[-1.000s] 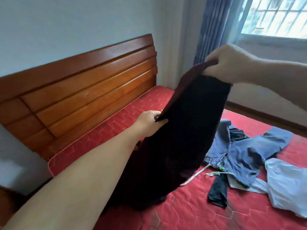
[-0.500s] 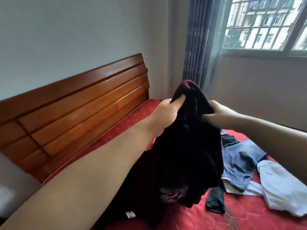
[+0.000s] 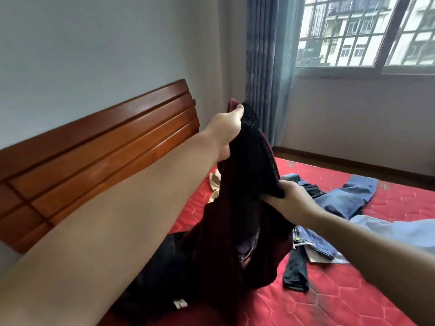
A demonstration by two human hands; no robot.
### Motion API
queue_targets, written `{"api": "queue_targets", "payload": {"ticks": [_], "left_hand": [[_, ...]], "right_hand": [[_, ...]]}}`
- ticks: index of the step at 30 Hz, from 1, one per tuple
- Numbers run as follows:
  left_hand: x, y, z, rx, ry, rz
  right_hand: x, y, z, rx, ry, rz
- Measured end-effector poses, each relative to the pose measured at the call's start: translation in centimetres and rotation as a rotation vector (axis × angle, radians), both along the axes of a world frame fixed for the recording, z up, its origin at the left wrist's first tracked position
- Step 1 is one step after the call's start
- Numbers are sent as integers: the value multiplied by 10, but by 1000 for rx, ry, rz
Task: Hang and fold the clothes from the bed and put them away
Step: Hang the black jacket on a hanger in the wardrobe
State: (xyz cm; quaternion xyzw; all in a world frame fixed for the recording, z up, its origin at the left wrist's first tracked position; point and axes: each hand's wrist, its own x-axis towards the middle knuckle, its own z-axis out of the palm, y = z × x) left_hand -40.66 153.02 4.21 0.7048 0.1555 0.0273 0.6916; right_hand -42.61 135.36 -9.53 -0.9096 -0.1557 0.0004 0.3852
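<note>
A dark maroon-and-black garment (image 3: pixel 244 208) hangs above the red bed (image 3: pixel 341 300). My left hand (image 3: pixel 226 128) grips its top edge, raised high near the headboard. My right hand (image 3: pixel 292 198) grips the garment lower down on its right side. The cloth droops down to the mattress, where it meets another black garment (image 3: pixel 164 290) with a white label. Blue jeans (image 3: pixel 341 201), a pale blue shirt (image 3: pixel 400 229) and a small black piece (image 3: pixel 296 269) lie on the bed to the right.
A wooden headboard (image 3: pixel 106 147) runs along the left wall. A blue curtain (image 3: pixel 266 67) hangs in the corner beside a barred window (image 3: pixel 367 31). A beige item (image 3: pixel 215 184) lies on the mattress behind the held garment.
My left hand has risen with the garment's top edge. My right hand has dropped lower along the garment's right side. The view has tilted up toward the window.
</note>
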Motion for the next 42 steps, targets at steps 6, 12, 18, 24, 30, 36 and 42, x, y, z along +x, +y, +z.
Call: {"api": "queue_targets", "payload": {"ticks": [6,12,18,24,30,36,42], "left_hand": [[-8,57,-20,123,-4,173],[-42,78,-54,133,164,-117],[-64,71,-42,241,37,-342],[-72,69,-40,297,-7,-439],[-77,50,-2,365,-42,-534],[-83,14,28,817,-46,-463],[-96,-25,58,893,-291,-339]], "right_hand": [[-9,2,47,245,177,110],[-14,27,125,569,136,37],[-8,15,186,736,139,-45],[-5,-30,177,531,67,-107],[0,-86,118,306,111,-196],[-2,-111,100,-316,-56,-156],[-32,-92,90,-36,-244,57]]}}
